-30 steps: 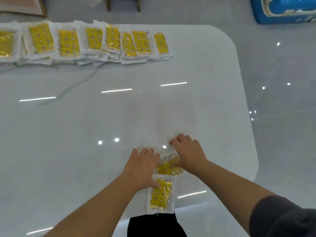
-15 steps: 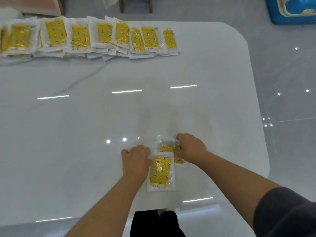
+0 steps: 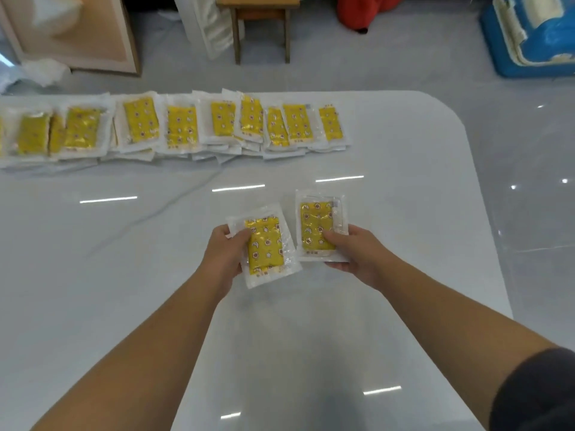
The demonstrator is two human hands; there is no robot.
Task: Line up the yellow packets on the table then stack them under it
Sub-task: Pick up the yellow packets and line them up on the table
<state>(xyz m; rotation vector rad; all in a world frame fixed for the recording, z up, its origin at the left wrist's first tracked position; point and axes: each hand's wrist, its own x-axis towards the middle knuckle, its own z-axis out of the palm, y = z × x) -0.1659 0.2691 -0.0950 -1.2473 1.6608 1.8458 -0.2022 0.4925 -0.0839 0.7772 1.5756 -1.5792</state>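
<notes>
My left hand (image 3: 224, 256) grips a yellow packet (image 3: 266, 247) in clear wrap, thumb on its upper left corner, tilted slightly left. Beside it my right hand (image 3: 353, 251) holds a second yellow packet (image 3: 317, 224) upright, thumb pressed on its lower face. Both packets are lifted above the middle of the white table (image 3: 124, 275). Along the table's far edge lies a long row of several overlapping yellow packets (image 3: 183, 127), running from the left border to right of centre.
The table's rounded right corner (image 3: 460, 119) and right edge border a glossy grey floor. Beyond the far edge stand a wooden stool (image 3: 259, 23), a leaning board (image 3: 81, 32), a red object (image 3: 367, 10) and a blue and white bundle (image 3: 535, 35).
Both hands picked a packet each off the near table and raised them forward, now apart side by side. The camera tilted up, showing more of the floor beyond the table.
</notes>
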